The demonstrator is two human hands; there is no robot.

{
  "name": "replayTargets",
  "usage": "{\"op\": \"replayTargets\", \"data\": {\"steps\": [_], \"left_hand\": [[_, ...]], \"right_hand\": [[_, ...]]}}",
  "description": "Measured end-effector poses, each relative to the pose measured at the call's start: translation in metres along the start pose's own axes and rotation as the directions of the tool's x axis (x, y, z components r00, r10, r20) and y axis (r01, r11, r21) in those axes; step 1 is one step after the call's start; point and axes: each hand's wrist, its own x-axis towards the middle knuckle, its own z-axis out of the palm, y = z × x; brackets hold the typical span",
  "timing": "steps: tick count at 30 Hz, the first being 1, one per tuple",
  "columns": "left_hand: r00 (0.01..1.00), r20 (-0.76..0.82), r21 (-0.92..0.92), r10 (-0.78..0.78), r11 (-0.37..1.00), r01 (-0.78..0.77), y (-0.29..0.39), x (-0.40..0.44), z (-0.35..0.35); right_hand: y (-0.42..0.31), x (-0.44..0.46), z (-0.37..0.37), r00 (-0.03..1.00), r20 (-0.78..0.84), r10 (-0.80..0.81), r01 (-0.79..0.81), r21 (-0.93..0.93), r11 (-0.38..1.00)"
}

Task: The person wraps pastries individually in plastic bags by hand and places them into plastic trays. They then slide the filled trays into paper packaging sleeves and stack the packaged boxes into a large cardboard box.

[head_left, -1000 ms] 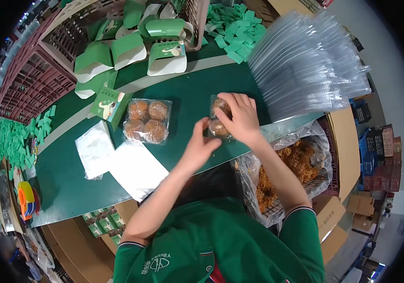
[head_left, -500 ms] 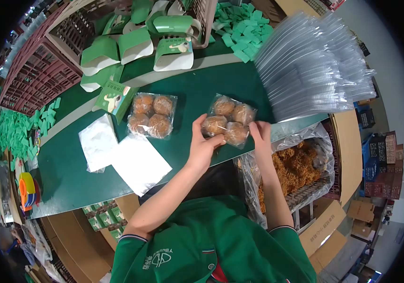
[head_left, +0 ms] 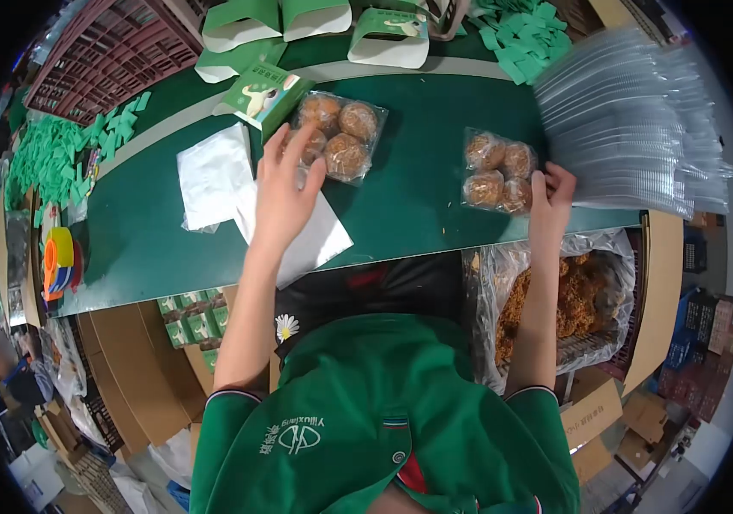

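My left hand [head_left: 285, 193] is open, its fingers spread over the lower left of a clear pack [head_left: 356, 127] of round brown balls. Its fingertips overlap that pack, and I cannot tell how firmly they touch. A second clear pack [head_left: 484, 171] of brown balls lies to the right on the green table [head_left: 409, 210]. At that pack's lower right corner is my right hand [head_left: 555, 197], thumb beside the pack and fingers bent, with a gap between them. A green printed carton [head_left: 265, 94] leans against the left pack. White sheets [head_left: 216, 176] lie beneath and beside my left hand.
Stacked clear plastic trays [head_left: 632, 128] stand at the right. Green carton sleeves [head_left: 390, 36] and small green pieces [head_left: 520, 34] lie along the back. Tape rolls [head_left: 59, 261] sit at the left edge. Below the table is a plastic-lined crate [head_left: 623, 317] of brown crumbly food.
My left hand has let go of the right pack and moved left to the other pack. The right pack sits farther right, with my right hand still beside it. The view has shifted.
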Motion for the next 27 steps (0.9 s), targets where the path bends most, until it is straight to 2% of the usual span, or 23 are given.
{"op": "replayTargets", "data": {"steps": [1, 2, 4, 6, 7, 8, 9, 12, 14, 17, 19, 21, 23, 24, 27], "left_hand": [[0.999, 0.020, -0.094, -0.041, 0.995, 0.043, -0.001, -0.003, 0.005], [0.999, 0.013, -0.079, -0.041, 0.996, 0.041, 0.000, -0.004, 0.009], [1.000, 0.000, -0.056, -0.029, 0.998, 0.029, 0.008, -0.004, 0.018], [0.999, 0.022, -0.095, 0.040, 0.995, -0.038, 0.016, -0.001, 0.027], [0.997, 0.059, -0.133, 0.046, 0.990, -0.038, 0.024, -0.001, 0.031], [0.994, 0.097, -0.170, 0.051, 0.985, -0.034, 0.031, -0.002, 0.032], [0.979, 0.199, -0.231, 0.049, 0.973, -0.002, 0.033, 0.000, 0.031], [0.976, 0.180, -0.150, 0.122, 0.984, -0.095, 0.036, -0.006, 0.017], [0.975, 0.168, -0.058, 0.148, 0.989, -0.140, 0.028, -0.017, 0.000], [0.966, 0.209, 0.021, 0.149, 0.987, -0.156, 0.010, -0.053, -0.019], [0.955, 0.274, 0.081, 0.116, 0.986, -0.143, 0.005, -0.073, -0.031], [0.927, 0.365, 0.122, 0.091, 0.982, -0.145, -0.002, -0.089, -0.039], [0.923, 0.375, 0.124, 0.083, 0.983, -0.139, -0.002, -0.092, -0.043], [0.922, 0.378, 0.124, 0.082, 0.983, -0.139, -0.003, -0.093, -0.044], [0.888, 0.423, 0.157, 0.181, 0.950, -0.269, -0.008, -0.104, -0.039]], "right_hand": [[-0.018, -0.003, 0.006, 0.992, 0.002, -0.127, 0.127, -0.069, 0.989], [-0.033, -0.009, 0.013, 0.968, 0.009, -0.249, 0.248, -0.136, 0.959], [-0.051, -0.017, 0.034, 0.875, 0.233, -0.425, 0.472, -0.216, 0.855], [-0.053, -0.018, 0.058, 0.711, 0.365, -0.601, 0.703, -0.382, 0.600], [-0.048, -0.016, 0.068, 0.694, 0.380, -0.611, 0.716, -0.453, 0.531], [-0.045, -0.011, 0.072, 0.706, 0.379, -0.599, 0.705, -0.452, 0.546], [-0.041, -0.003, 0.074, 0.718, 0.376, -0.586, 0.694, -0.451, 0.561], [-0.030, 0.018, 0.072, 0.755, 0.336, -0.563, 0.649, -0.505, 0.569], [-0.028, 0.022, 0.071, 0.777, 0.256, -0.575, 0.625, -0.420, 0.658], [-0.049, -0.004, 0.072, 0.711, 0.185, -0.679, 0.703, -0.194, 0.684], [-0.067, -0.036, 0.079, 0.661, 0.246, -0.709, 0.741, -0.060, 0.669], [-0.070, -0.065, 0.096, 0.641, 0.392, -0.660, 0.706, 0.036, 0.708], [-0.074, -0.084, 0.120, 0.585, 0.548, -0.598, 0.642, 0.137, 0.754], [-0.067, -0.089, 0.134, 0.560, 0.614, -0.556, 0.623, 0.131, 0.771], [-0.062, -0.098, 0.170, 0.607, 0.576, -0.547, 0.580, 0.150, 0.801]]}}
